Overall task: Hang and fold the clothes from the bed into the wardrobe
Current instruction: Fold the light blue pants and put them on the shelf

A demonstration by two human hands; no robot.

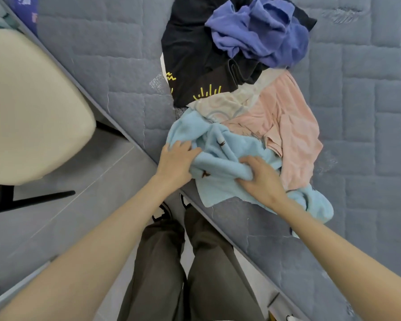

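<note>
Both hands on the light blue garment (220, 167), which lies at the near edge of the bed (368, 112), part of it draped toward the mattress side. Left hand (175, 162) grips the left part of the fabric, fingers curled into the fluffy cloth near its upper-left corner. Right hand (262, 178) clutches a bunched fold in the middle of the same garment, fingers tucked into it. The blue piece has small dark marks on it and is crumpled, not spread flat. Just behind it and touching it: a pink garment (292, 137) to the right, a cream garment (229, 104) in the middle, then a black garment (195, 66) with yellow line print, and a purple-blue garment (262, 33) heaped on top of the black one at the far end. All lie in one loose pile on the grey-blue quilted mattress cover. Person stands against the bed edge, grey-brown trousers (162, 269) visible below the arms. A cream padded chair seat (26, 105) with black legs stands on the grey tiled floor (79, 193) to the left, apart from the bed.
</note>
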